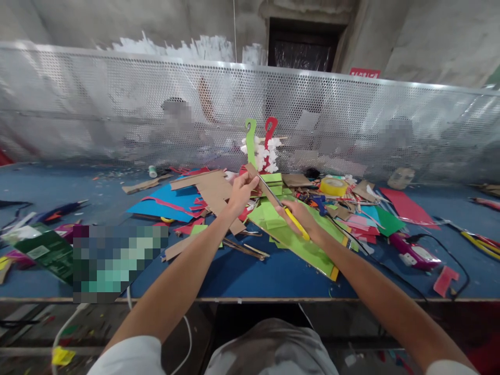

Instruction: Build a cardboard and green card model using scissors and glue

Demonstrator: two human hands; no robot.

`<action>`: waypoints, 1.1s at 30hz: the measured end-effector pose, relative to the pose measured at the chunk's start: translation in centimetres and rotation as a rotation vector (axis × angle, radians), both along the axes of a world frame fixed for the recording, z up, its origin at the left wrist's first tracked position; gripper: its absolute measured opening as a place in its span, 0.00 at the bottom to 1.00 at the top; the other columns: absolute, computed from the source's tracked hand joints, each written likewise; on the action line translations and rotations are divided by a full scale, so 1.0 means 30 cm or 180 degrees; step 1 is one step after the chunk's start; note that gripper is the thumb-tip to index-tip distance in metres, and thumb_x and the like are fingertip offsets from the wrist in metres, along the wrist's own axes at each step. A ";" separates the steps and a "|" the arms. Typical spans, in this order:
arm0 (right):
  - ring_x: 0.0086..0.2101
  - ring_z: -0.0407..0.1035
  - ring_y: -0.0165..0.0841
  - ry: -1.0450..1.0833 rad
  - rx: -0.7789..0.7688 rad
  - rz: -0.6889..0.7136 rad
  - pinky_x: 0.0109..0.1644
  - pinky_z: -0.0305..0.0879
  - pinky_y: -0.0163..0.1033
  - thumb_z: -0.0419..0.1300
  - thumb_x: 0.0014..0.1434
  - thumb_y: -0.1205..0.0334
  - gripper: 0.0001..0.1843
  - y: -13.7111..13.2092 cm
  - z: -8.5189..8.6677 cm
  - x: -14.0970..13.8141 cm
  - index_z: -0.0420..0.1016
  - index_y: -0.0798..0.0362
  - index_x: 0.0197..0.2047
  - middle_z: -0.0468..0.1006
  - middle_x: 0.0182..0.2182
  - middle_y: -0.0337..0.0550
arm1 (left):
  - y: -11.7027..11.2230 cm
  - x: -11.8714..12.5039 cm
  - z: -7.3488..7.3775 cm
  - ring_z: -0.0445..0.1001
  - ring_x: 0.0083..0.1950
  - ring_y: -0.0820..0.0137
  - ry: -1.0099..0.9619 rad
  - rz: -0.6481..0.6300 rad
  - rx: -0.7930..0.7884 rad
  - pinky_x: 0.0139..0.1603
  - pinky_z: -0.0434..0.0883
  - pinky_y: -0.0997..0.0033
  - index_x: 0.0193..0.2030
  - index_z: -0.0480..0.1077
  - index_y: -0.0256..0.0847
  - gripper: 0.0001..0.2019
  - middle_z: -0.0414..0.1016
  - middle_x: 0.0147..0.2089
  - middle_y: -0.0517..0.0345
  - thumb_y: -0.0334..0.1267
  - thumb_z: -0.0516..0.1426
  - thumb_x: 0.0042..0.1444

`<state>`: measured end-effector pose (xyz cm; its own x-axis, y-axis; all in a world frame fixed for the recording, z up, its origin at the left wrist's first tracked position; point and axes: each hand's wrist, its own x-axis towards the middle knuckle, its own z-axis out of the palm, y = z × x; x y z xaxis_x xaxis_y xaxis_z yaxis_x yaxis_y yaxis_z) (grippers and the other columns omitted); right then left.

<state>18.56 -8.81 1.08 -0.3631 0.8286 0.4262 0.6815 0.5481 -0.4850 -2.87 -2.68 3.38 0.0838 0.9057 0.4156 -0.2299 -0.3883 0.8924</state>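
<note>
My left hand [242, 194] pinches a narrow strip of brown cardboard [267, 195] above the middle of the table. In my right hand [300, 212] is a pair of scissors [297, 225] with yellow handles. Its blades point up and left, lying along the edge of the strip. Whether the blades are closed is too small to tell. Below my hands lie light green sheets [308, 250] with small green pieces on top. Just behind stand a green hooked shape [250, 136] and a red hooked shape [269, 130], with crumpled white bits around them.
Cardboard scraps [213, 190] and a blue sheet [164, 203] lie to the left. To the right are a yellow tape roll [334, 186], a red sheet [406, 205], a purple corded device [414, 252] and yellow-handled pliers [478, 242]. A perforated metal screen [136, 125] rises along the back.
</note>
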 end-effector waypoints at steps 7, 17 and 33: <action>0.26 0.63 0.33 -0.0161 -0.0018 0.0040 0.37 0.53 0.39 0.48 0.73 0.38 0.26 -0.017 0.023 -0.007 0.63 0.50 0.32 0.70 0.25 0.38 | -0.012 -0.005 0.009 0.73 0.25 0.73 0.0176 -0.0050 0.0065 0.29 0.76 0.72 0.35 0.68 0.40 0.19 0.73 0.28 0.61 0.51 0.69 0.54; 0.28 0.64 0.33 0.0037 0.0075 -0.0008 0.35 0.52 0.38 0.49 0.72 0.36 0.28 0.006 0.010 0.004 0.65 0.50 0.32 0.69 0.25 0.37 | -0.004 0.000 0.024 0.76 0.28 0.73 0.0173 0.0077 -0.0065 0.27 0.75 0.76 0.39 0.70 0.41 0.18 0.75 0.31 0.61 0.50 0.69 0.53; 0.27 0.62 0.33 0.0054 -0.0070 0.0097 0.35 0.51 0.38 0.48 0.70 0.32 0.30 0.000 0.015 -0.003 0.64 0.50 0.32 0.69 0.25 0.38 | -0.001 0.002 -0.009 0.75 0.27 0.73 -0.0073 0.0154 0.0188 0.31 0.77 0.72 0.37 0.70 0.41 0.18 0.75 0.30 0.61 0.51 0.68 0.53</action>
<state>18.48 -8.83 1.54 -0.3810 0.8266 0.4142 0.6563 0.5574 -0.5086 -2.82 -2.69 3.11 0.0303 0.8823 0.4697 -0.2297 -0.4512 0.8624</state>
